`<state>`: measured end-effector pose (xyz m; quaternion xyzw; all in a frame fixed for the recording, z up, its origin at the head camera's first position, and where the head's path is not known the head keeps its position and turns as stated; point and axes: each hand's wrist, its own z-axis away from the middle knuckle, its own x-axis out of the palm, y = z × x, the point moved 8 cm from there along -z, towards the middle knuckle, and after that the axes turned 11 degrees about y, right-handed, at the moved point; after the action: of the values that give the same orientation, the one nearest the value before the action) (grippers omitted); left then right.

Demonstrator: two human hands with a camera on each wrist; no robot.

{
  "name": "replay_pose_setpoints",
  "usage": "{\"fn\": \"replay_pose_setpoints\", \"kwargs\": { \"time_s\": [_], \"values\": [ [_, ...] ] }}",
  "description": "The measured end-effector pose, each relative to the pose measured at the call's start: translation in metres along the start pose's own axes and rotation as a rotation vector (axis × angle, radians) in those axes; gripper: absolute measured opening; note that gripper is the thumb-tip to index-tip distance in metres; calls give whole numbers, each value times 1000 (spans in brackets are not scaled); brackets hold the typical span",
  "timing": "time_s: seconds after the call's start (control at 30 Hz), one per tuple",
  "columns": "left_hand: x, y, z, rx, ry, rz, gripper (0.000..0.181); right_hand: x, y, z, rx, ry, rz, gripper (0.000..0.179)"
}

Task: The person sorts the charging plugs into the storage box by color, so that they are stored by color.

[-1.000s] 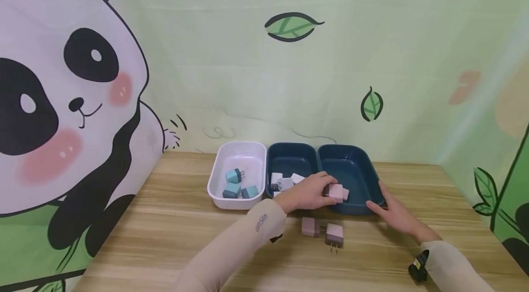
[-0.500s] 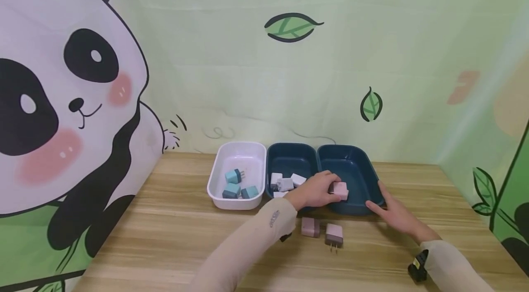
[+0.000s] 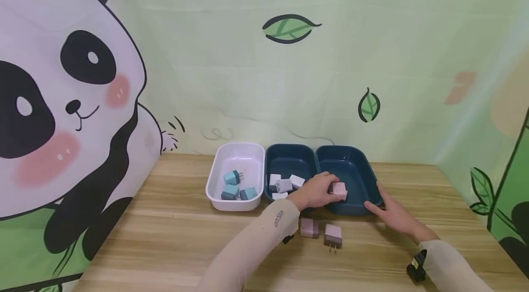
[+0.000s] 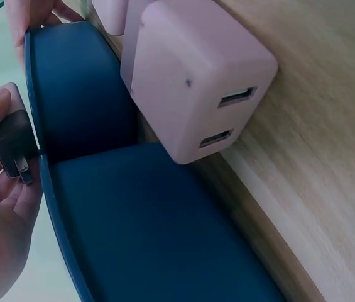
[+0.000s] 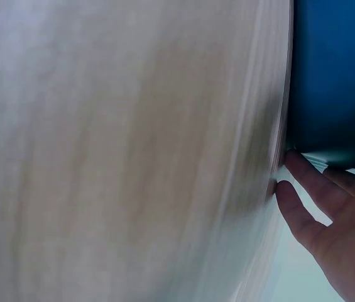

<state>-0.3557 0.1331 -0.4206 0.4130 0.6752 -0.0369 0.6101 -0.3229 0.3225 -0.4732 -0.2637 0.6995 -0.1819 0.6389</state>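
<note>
Charger, pink, boxy, smooth plastic, pinched by left hand over near rim of right dark-blue tray, glossy, rounded corners. Right hand flat, fingers straight against tray's outer wall. Two more pink chargers on wood-grain table.

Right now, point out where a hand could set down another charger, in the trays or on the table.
Roomiest: the far half of the right dark blue plastic tray, beyond the left hand and its pink charger. The white plastic tray is bare at the back. Crowded: the middle blue tray's near end, and the wooden table around the two pink chargers.
</note>
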Motion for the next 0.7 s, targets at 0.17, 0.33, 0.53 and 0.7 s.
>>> {"fn": "replay_pose_setpoints", "kwargs": {
  "time_s": [0.17, 0.33, 0.53, 0.7],
  "values": [
    [4, 0, -1, 10, 16, 19, 48, 2, 3, -1, 19, -3, -5, 91],
    [9, 1, -3, 9, 7, 14, 49, 3, 3, -1, 20, -3, 0, 91],
    [11, 1, -5, 2, -1, 9, 49, 4, 2, 0, 18, -4, -1, 91],
    [12, 3, -7, 20, -4, -1, 48, 3, 2, 0, 25, -6, -11, 90]
  ]
}}
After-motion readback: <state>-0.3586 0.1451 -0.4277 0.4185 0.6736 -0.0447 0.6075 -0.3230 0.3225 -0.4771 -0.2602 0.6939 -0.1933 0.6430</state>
